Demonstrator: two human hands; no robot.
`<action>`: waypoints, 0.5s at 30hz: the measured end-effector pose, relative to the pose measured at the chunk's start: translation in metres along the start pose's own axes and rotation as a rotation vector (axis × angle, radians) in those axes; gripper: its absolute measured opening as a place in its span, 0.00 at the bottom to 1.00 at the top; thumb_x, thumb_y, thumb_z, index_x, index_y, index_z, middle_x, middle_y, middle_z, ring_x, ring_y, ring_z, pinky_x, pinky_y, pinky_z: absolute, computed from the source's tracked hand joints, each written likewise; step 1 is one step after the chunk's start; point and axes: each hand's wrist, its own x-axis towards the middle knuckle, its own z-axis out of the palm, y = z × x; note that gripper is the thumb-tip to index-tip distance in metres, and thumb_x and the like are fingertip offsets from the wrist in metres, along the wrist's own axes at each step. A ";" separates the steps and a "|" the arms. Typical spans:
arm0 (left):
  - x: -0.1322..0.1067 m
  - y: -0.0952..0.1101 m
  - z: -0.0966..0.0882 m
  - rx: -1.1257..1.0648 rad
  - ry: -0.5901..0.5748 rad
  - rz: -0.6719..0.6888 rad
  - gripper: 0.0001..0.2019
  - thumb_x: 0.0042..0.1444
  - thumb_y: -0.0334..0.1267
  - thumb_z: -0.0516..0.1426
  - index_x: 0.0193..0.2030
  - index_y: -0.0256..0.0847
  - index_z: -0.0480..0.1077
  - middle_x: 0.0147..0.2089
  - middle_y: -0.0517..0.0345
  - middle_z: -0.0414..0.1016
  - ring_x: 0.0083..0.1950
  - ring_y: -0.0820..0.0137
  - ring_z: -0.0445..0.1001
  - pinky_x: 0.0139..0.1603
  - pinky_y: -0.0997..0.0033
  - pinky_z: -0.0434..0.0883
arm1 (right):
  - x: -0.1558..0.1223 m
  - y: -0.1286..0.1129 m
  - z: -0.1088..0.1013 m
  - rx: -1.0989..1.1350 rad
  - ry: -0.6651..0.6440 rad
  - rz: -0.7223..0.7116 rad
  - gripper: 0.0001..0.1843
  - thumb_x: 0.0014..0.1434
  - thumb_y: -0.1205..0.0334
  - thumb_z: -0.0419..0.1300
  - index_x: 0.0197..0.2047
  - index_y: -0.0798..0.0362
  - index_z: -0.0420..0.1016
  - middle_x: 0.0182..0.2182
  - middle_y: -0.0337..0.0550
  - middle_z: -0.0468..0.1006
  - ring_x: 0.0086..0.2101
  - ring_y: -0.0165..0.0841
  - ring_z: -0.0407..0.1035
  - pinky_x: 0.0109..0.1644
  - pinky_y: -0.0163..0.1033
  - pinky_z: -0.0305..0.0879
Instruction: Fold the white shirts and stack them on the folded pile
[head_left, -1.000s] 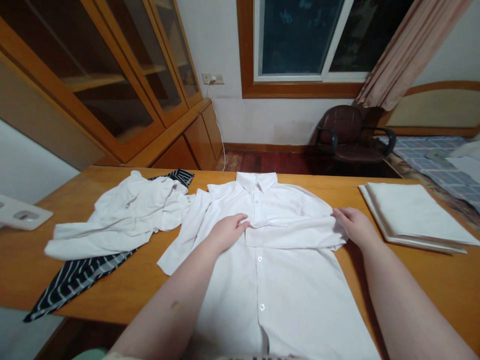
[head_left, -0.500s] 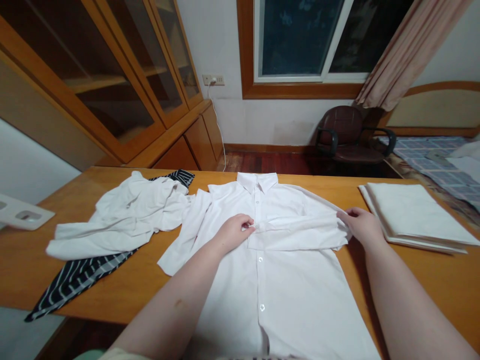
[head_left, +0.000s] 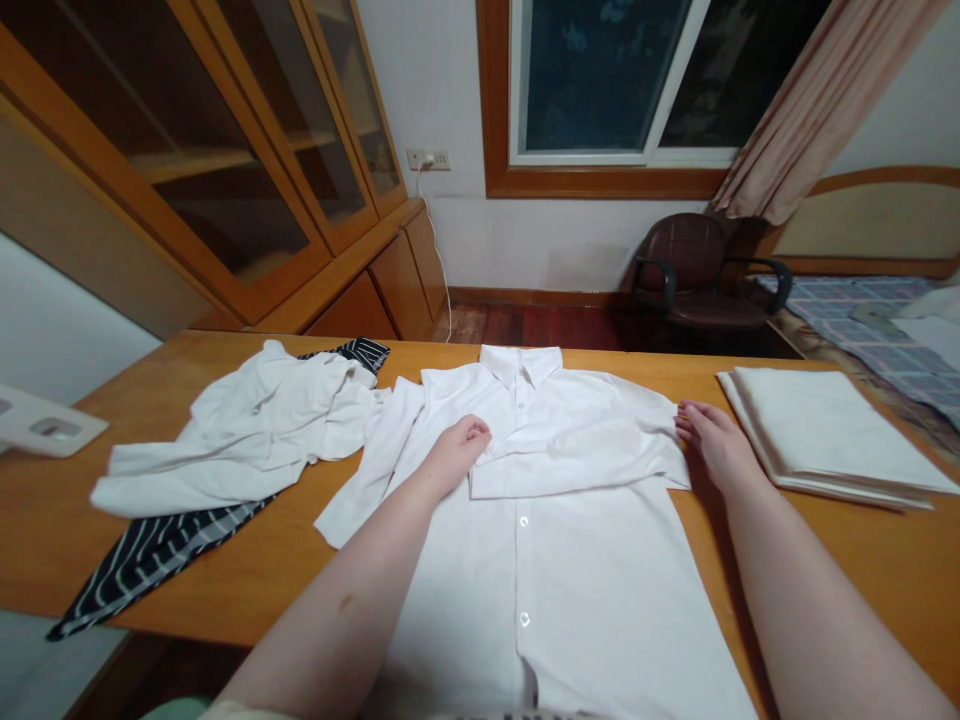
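A white button-up shirt point(head_left: 585, 570) lies front side up, its collar toward the far edge of the wooden table. Its right-hand sleeve point(head_left: 570, 455) is folded across the chest, while the other sleeve point(head_left: 375, 470) slants down on the left. My left hand point(head_left: 457, 450) pinches the folded sleeve's cuff end over the shirt front. At the fold of that sleeve on the right side, my right hand point(head_left: 716, 440) has its fingers stretched out, touching or just beside the edge of the cloth.
A crumpled white garment point(head_left: 255, 430) lies on the left over a black-and-white striped cloth point(head_left: 172, 550). On the right is a folded white stack point(head_left: 832, 420). A white slotted object point(head_left: 52, 425) juts in at the left edge. Beyond the table point(head_left: 300, 580) stands a brown armchair point(head_left: 690, 270).
My left hand has drawn the cuff leftward across the chest, and the sleeve lies flatter. My right hand has shifted slightly left and up, its fingers loosened from the sleeve fold.
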 end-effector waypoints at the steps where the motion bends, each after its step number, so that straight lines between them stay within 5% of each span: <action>1: 0.000 0.000 0.001 0.013 -0.012 0.001 0.11 0.50 0.43 0.55 0.40 0.42 0.69 0.29 0.63 0.72 0.30 0.71 0.69 0.32 0.73 0.63 | -0.001 0.001 0.000 -0.041 -0.007 -0.024 0.18 0.47 0.52 0.65 0.40 0.50 0.72 0.37 0.42 0.75 0.35 0.30 0.71 0.36 0.33 0.71; 9: 0.000 0.006 -0.005 0.084 0.107 0.147 0.11 0.51 0.39 0.54 0.42 0.41 0.70 0.35 0.59 0.72 0.41 0.68 0.71 0.46 0.70 0.65 | -0.011 -0.006 0.005 -0.207 -0.011 0.051 0.28 0.47 0.53 0.65 0.51 0.49 0.65 0.48 0.47 0.72 0.35 0.32 0.71 0.28 0.32 0.68; 15: 0.002 0.002 -0.010 -0.017 0.215 0.085 0.11 0.50 0.36 0.51 0.40 0.41 0.68 0.29 0.63 0.67 0.28 0.73 0.64 0.31 0.74 0.63 | -0.016 -0.009 0.010 -0.155 0.009 0.205 0.26 0.47 0.52 0.64 0.48 0.51 0.66 0.29 0.41 0.74 0.21 0.29 0.66 0.23 0.35 0.66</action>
